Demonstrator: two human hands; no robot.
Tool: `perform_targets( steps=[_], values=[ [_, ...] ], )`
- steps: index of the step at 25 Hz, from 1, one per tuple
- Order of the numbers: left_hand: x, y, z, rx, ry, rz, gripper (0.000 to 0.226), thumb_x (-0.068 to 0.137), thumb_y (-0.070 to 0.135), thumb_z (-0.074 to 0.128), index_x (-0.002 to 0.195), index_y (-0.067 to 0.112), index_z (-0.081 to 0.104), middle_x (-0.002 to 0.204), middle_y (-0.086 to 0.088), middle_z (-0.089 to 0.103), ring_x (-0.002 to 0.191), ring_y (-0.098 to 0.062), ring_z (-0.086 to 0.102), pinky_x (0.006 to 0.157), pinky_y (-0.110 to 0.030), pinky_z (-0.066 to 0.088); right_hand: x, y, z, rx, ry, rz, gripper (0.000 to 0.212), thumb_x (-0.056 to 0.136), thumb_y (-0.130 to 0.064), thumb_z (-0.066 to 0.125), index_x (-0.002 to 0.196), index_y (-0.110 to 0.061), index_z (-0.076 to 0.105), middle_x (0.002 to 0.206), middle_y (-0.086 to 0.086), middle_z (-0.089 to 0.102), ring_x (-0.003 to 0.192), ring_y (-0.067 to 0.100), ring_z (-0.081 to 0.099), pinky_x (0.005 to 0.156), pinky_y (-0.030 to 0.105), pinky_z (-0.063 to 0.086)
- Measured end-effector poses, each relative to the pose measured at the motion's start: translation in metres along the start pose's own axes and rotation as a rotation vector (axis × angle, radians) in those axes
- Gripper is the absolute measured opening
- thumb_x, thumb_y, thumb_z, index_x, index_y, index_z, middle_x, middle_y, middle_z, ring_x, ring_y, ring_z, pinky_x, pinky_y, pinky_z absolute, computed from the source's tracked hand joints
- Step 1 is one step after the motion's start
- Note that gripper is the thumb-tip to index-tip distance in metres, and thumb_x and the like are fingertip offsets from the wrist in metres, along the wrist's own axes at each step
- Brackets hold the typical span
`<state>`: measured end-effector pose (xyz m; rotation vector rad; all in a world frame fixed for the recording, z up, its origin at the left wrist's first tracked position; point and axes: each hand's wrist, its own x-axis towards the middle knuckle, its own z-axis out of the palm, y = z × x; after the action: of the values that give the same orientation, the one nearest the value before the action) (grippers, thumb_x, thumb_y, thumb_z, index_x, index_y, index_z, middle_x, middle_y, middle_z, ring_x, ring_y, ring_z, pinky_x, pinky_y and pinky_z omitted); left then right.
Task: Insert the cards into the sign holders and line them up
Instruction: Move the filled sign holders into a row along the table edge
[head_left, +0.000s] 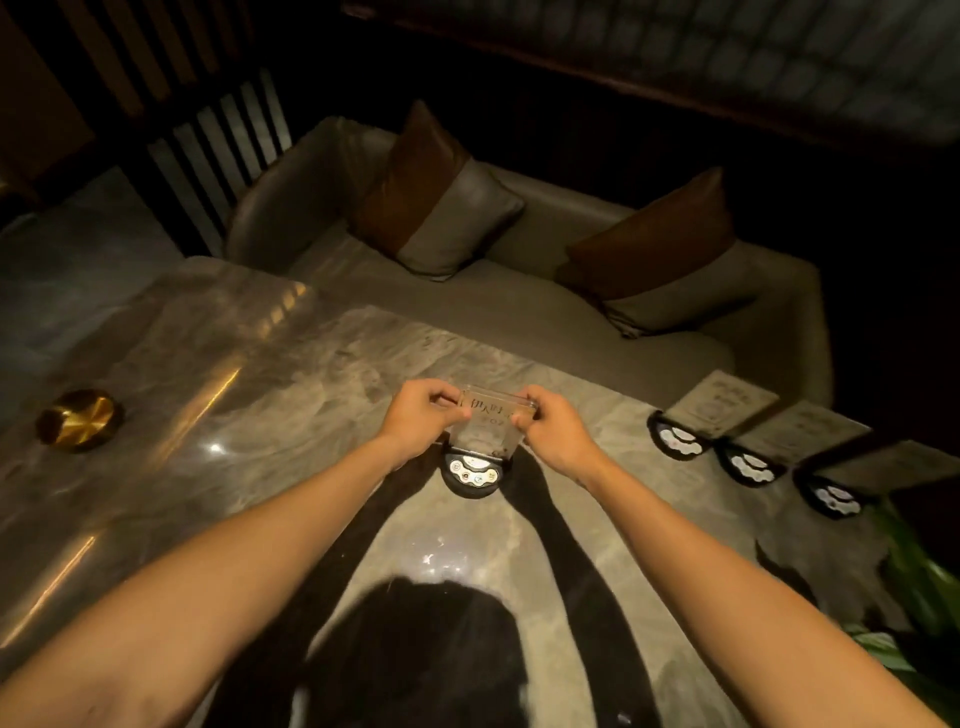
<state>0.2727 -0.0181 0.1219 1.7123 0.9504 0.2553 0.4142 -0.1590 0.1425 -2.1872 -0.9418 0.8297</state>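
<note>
A clear sign holder (485, 441) with a black rounded base (471, 475) stands at the middle of the marble table (260, 395). My left hand (418, 418) pinches its upper left corner and my right hand (553, 436) pinches its upper right corner. A card with dark lettering (493, 413) sits at the holder's top between my fingers; how deep it is in the holder I cannot tell. Three more sign holders with cards stand in a slanted row at the right: (714, 410), (789, 441), (878, 475).
A round brass dish (78, 420) lies at the table's left. Behind the table is a grey sofa (519, 312) with two brown-and-grey cushions. Green plant leaves (919, 582) reach in at the right edge. A slatted screen stands at the back left.
</note>
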Motion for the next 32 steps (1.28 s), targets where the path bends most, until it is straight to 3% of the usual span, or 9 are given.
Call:
perform_targets(
  steps=[5, 11, 13, 16, 20, 23, 25, 28, 32],
  values=[
    [0.052, 0.052, 0.097, 0.058, -0.090, 0.107, 0.022, 0.078, 0.008, 0.082, 0.069, 0.023, 0.069, 0.070, 0.001, 0.067, 0.063, -0.007, 0.058, 0.066, -0.024, 0.046, 0.014, 0.057, -0.102, -0.163, 0.100, -0.003, 0.008, 0.095, -0.011, 0.058, 0.097, -0.017, 0.062, 0.090, 0.002, 0.069, 0.084, 0.021, 0.063, 0.069, 0.034, 0.046],
    [0.105, 0.088, 0.179, 0.109, -0.107, 0.146, 0.024, 0.078, 0.010, 0.082, 0.069, 0.026, 0.067, 0.072, 0.004, 0.068, 0.065, -0.004, 0.059, 0.065, -0.022, 0.046, 0.039, 0.112, -0.167, -0.404, 0.145, -0.011, 0.004, 0.095, -0.016, 0.055, 0.096, -0.016, 0.059, 0.094, 0.011, 0.070, 0.090, 0.035, 0.064, 0.075, 0.044, 0.052],
    [0.118, 0.091, 0.196, 0.115, -0.083, 0.133, 0.022, 0.077, 0.010, 0.083, 0.070, 0.024, 0.068, 0.071, 0.005, 0.067, 0.065, -0.003, 0.058, 0.069, -0.024, 0.045, 0.047, 0.125, -0.178, -0.492, 0.151, -0.046, 0.005, 0.094, -0.012, 0.053, 0.092, -0.014, 0.057, 0.089, 0.013, 0.071, 0.090, 0.037, 0.064, 0.086, 0.044, 0.049],
    [0.130, 0.091, 0.218, 0.116, -0.082, 0.100, 0.014, 0.077, 0.011, 0.083, 0.075, 0.019, 0.072, 0.070, 0.005, 0.067, 0.063, -0.001, 0.057, 0.072, -0.023, 0.043, 0.059, 0.143, -0.191, -0.621, 0.116, -0.064, 0.013, 0.094, -0.010, 0.050, 0.089, -0.018, 0.059, 0.083, 0.009, 0.070, 0.097, 0.032, 0.063, 0.117, 0.050, 0.025],
    [0.137, 0.093, 0.237, 0.144, -0.058, 0.107, 0.009, 0.079, 0.016, 0.082, 0.079, 0.019, 0.073, 0.071, 0.007, 0.065, 0.065, -0.002, 0.056, 0.067, -0.022, 0.042, 0.069, 0.162, -0.202, -0.615, 0.102, -0.042, 0.012, 0.096, -0.015, 0.050, 0.092, -0.016, 0.061, 0.084, 0.006, 0.070, 0.101, 0.030, 0.064, 0.120, 0.059, 0.015],
    [0.142, 0.097, 0.237, 0.238, -0.068, 0.120, 0.016, 0.080, 0.015, 0.081, 0.075, 0.019, 0.067, 0.072, 0.006, 0.064, 0.065, -0.004, 0.055, 0.066, -0.023, 0.041, 0.075, 0.169, -0.206, -0.543, 0.075, -0.059, 0.015, 0.097, -0.016, 0.054, 0.110, -0.017, 0.062, 0.101, 0.006, 0.073, 0.112, 0.029, 0.064, 0.121, 0.059, 0.014],
    [0.145, 0.104, 0.229, 0.369, -0.130, 0.125, 0.021, 0.079, 0.016, 0.081, 0.076, 0.020, 0.061, 0.078, 0.004, 0.065, 0.068, -0.006, 0.058, 0.064, -0.022, 0.042, 0.072, 0.175, -0.215, -0.523, 0.067, -0.066, 0.038, 0.095, -0.023, 0.061, 0.132, -0.018, 0.055, 0.126, 0.008, 0.067, 0.128, 0.027, 0.055, 0.121, 0.059, 0.013],
    [0.150, 0.119, 0.219, 0.536, -0.250, 0.200, 0.023, 0.079, 0.022, 0.083, 0.096, 0.016, 0.069, 0.096, 0.000, 0.074, 0.086, -0.014, 0.067, 0.076, -0.030, 0.054, 0.058, 0.188, -0.237, -0.535, 0.100, -0.049, 0.057, 0.092, -0.035, 0.066, 0.143, -0.019, 0.046, 0.143, 0.007, 0.057, 0.137, 0.025, 0.047, 0.121, 0.055, 0.013],
    [0.152, 0.145, 0.231, 0.753, -0.369, 0.398, 0.045, 0.080, 0.031, 0.081, 0.122, 0.021, 0.067, 0.115, -0.001, 0.073, 0.103, -0.020, 0.066, 0.091, -0.036, 0.053, 0.042, 0.209, -0.258, -0.627, 0.055, 0.066, 0.045, 0.091, -0.031, 0.064, 0.133, -0.018, 0.055, 0.131, 0.007, 0.065, 0.127, 0.027, 0.055, 0.118, 0.053, 0.021]
  ],
)
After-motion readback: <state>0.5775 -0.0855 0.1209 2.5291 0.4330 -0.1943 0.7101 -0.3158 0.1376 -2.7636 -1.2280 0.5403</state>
